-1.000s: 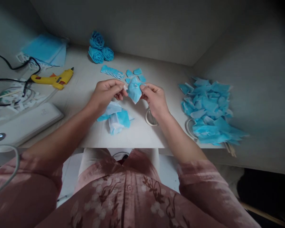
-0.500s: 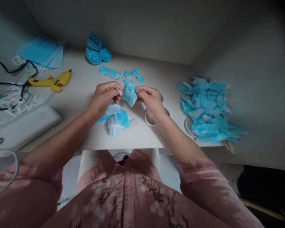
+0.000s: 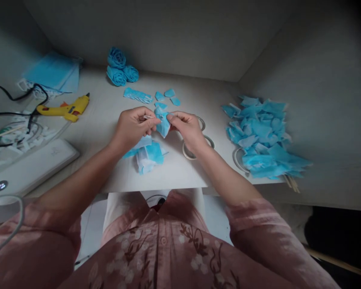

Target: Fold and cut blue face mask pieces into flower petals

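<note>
Between my hands is a light-blue piece of mask fabric (image 3: 163, 128), creased and drawn to a point at its lower end. My right hand (image 3: 187, 127) pinches its right edge between thumb and fingers. From the left, my left hand (image 3: 133, 127) is closed, its fingertips against the fabric's left side. A thin whitish sliver (image 3: 148, 117) shows in its fingers; its kind cannot be made out. Just below lie loose blue and white fabric pieces (image 3: 150, 156). Small cut blue petals (image 3: 169, 93) and a row of overlapping blue pieces (image 3: 137, 95) lie beyond my hands.
Blue fabric roses (image 3: 117, 75) stand at the back. Leftward are face masks (image 3: 52, 72), a yellow glue gun (image 3: 67, 110), black cables, white scraps and a white power bank (image 3: 36, 166). Tape rolls (image 3: 211, 143) sit by my right wrist. Fabric pieces (image 3: 261, 132) are heaped at right, above sticks (image 3: 291, 183).
My left hand has come right, so its fingertips now meet the blue fabric. The fabric has turned slightly and looks narrower. The camera view has shifted a little.
</note>
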Demonstrator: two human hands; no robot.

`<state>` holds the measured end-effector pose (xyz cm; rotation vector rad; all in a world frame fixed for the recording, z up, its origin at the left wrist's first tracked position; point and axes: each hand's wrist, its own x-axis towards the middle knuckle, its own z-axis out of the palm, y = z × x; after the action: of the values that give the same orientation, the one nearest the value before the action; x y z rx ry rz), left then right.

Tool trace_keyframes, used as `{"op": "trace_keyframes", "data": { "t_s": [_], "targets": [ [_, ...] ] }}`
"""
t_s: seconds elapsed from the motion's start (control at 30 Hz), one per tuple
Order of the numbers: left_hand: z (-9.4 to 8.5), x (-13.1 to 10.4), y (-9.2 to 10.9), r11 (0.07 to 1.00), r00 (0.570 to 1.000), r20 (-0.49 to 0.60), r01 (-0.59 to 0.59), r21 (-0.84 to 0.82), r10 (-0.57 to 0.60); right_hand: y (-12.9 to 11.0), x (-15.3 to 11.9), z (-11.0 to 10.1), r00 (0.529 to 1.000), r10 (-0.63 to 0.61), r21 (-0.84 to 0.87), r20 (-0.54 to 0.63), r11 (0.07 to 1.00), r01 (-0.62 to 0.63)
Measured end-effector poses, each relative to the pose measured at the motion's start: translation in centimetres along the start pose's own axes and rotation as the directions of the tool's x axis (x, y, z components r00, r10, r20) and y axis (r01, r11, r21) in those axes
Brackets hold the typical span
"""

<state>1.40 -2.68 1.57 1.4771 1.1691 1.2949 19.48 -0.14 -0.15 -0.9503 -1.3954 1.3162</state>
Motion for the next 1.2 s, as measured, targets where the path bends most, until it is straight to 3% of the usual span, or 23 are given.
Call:
{"op": "trace_keyframes", "data": {
  "t_s": [0.3,0.47,0.7,1.07,1.2],
  "targets": [
    [0.1,0.0,-0.4,0.995,0.996,-0.042,-0.075,0.068,0.078,0.4,0.0,0.1,1.000,-0.023,-0.047,0.004,0.999,0.023],
    [0.2,0.1,-0.5,0.998,0.998,-0.064,-0.022,0.056,0.025,0.3,-0.3,0.1,0.993,-0.118,-0.202,-0.014,0.973,0.113],
    [0.5,0.0,-0.4,0.999,0.997,-0.071,0.019,0.042,-0.016,0.2,-1.1,0.5,0.971,-0.237,-0.454,-0.002,0.866,0.211],
    [0.2,0.2,-0.3,0.994,0.997,-0.042,0.062,0.090,-0.059,-0.5,-0.5,-0.5,0.948,-0.311,-0.519,0.074,0.799,0.303],
    [0.1,0.3,0.3,0.989,0.989,-0.008,0.145,0.018,-0.145,-0.3,-0.1,-0.9,0.971,-0.232,-0.477,0.057,0.848,0.231]
  ]
}}
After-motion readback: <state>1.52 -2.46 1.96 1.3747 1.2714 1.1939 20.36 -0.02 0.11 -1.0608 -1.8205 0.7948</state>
